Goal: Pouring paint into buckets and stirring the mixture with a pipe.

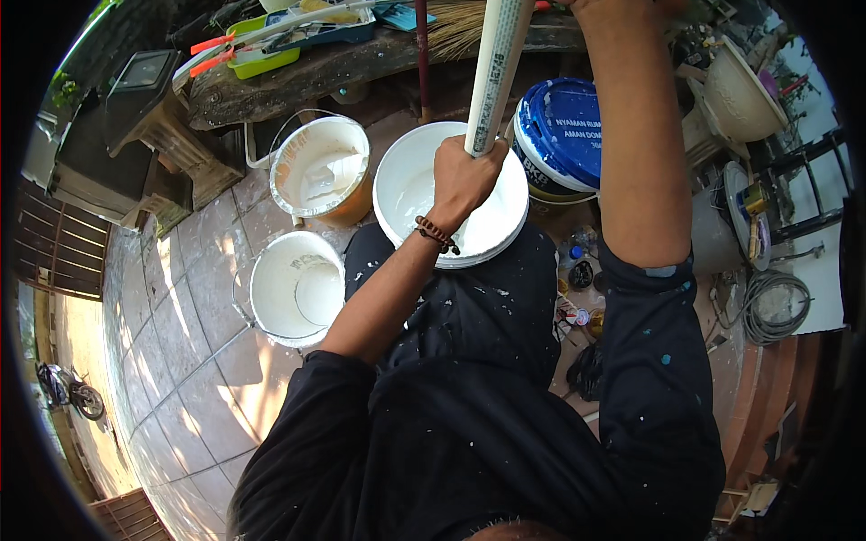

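Observation:
My left hand [466,178], with a beaded bracelet at the wrist, is wrapped round a white plastic pipe [499,72] with dark print. The pipe stands tilted over a white bucket [403,171] between my knees; its lower end is hidden behind the hand. White paint or a similar white coating covers the inside of this bucket. My right hand [622,5] is raised at the upper edge near the pipe, mostly cut off, so its fingers do not show. Beside the white bucket, on the right, stands a paint pail with a blue lid [564,122].
To the left stand an orange-brown stained bucket [349,206] and another white bucket [271,275] on floor tiles [194,307]. A wooden bench [262,97] at the back holds a lime green tray [271,65] and tools. Small containers and a coiled hose [776,307] lie right.

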Demonstrator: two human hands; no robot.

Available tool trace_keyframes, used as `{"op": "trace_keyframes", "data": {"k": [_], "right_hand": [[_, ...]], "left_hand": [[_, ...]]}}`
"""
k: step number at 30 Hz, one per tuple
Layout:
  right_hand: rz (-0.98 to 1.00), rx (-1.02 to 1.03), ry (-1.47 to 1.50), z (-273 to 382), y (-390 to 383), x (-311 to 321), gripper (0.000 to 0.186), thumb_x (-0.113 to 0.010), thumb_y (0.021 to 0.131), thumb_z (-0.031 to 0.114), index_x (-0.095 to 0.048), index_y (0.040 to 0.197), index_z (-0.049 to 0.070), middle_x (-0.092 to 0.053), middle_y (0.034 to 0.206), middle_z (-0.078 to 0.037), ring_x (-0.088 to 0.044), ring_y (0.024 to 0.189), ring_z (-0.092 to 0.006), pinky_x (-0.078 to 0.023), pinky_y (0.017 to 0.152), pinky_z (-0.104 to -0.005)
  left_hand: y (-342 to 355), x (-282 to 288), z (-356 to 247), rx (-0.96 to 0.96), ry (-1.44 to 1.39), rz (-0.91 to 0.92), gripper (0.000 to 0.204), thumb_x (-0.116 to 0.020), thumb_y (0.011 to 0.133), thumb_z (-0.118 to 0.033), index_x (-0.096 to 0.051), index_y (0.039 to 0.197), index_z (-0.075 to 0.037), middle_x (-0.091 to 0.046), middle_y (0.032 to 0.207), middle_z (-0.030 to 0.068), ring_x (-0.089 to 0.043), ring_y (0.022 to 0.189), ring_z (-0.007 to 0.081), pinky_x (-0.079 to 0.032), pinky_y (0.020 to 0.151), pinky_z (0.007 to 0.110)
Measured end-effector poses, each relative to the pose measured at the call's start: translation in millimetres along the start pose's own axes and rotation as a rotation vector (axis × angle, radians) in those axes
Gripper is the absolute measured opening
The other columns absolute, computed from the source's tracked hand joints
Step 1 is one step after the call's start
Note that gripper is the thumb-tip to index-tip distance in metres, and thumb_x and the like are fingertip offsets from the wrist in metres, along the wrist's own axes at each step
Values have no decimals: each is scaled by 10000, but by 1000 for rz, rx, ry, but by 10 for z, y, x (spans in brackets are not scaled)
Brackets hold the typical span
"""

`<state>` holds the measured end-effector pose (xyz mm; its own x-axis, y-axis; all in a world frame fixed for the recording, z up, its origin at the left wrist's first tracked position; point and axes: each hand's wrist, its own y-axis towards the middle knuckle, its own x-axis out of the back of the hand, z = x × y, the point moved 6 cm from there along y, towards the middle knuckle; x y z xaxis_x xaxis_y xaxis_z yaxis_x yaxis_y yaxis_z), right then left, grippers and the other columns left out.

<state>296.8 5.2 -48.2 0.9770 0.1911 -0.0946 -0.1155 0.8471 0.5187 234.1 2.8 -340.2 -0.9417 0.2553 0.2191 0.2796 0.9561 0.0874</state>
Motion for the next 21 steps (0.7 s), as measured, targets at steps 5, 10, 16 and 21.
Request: {"op": "trace_keyframes", "data": {"k": [5,10,16,21], "right_hand": [[-57,-47,24,-331,-206,13,286,-720,885,263,-531,700,155,-444,522,47,-437,407,-77,-363,419,-247],[-140,-35,20,-320,-340,6,273,-708,888,225,-540,694,134,-450,523,29,-430,402,-83,-360,408,-249],[-151,39,17,-313,-397,54,263,-692,893,173,-545,684,112,-465,512,22,-419,391,-79,-369,392,-242],[-69,145,-31,-285,-446,43,241,-681,911,171,-581,706,91,-516,531,1,-461,405,-86,-389,396,-251]], "left_hand": [[-12,0,266,-38,39,-23,414,-664,848,-290,-650,694,94,-619,569,164,-630,509,241,-491,529,375],[68,-122,399,-137,-20,-3,411,-679,867,-276,-642,653,72,-596,528,142,-601,467,208,-470,495,369],[237,-114,410,-322,49,-76,388,-695,883,-253,-654,652,55,-616,546,184,-630,463,283,-475,484,385],[444,-53,390,-415,74,-131,386,-704,876,-254,-645,647,51,-621,557,185,-634,472,291,-481,495,387]]}}
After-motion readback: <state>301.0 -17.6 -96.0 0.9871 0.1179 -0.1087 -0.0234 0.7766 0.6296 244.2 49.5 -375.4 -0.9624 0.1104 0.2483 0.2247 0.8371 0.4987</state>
